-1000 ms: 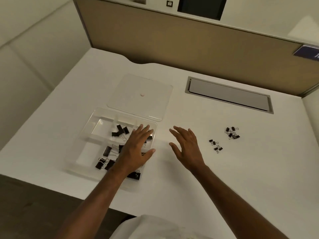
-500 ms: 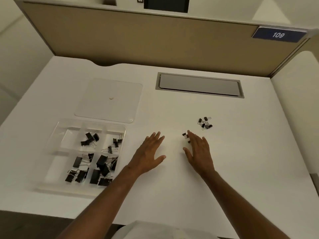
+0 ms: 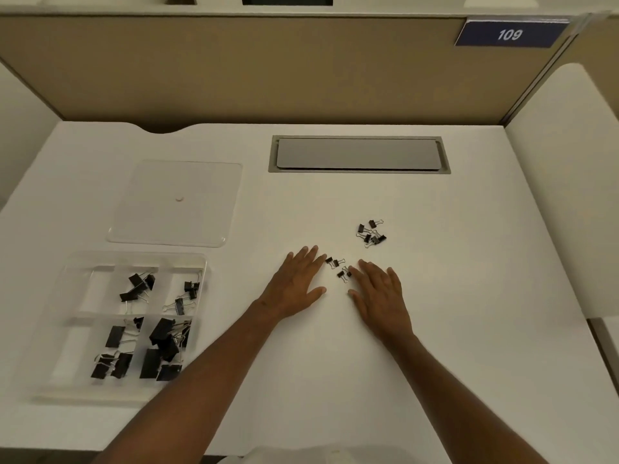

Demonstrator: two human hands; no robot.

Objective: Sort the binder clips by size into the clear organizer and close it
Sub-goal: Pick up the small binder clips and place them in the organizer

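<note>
The clear organizer (image 3: 67,272) lies open at the left of the white desk, with black binder clips (image 3: 160,343) of several sizes in its compartments. Its clear lid (image 3: 174,202) rests flat just behind it. A few tiny black clips (image 3: 337,266) lie between my two hands' fingertips. A small cluster of tiny clips (image 3: 371,233) sits a little farther back and right. My left hand (image 3: 296,284) is flat and open, fingertips beside the nearest tiny clips. My right hand (image 3: 380,294) is open too, its index fingertip touching them.
A grey cable hatch (image 3: 358,154) is set into the desk behind the hands. A tan partition (image 3: 268,68) with a blue 109 sign (image 3: 509,33) closes the back. The desk's front edge runs under my forearms.
My left hand has left the organizer and moved right to the tiny clips. My right hand has moved forward to them. The view has swung right.
</note>
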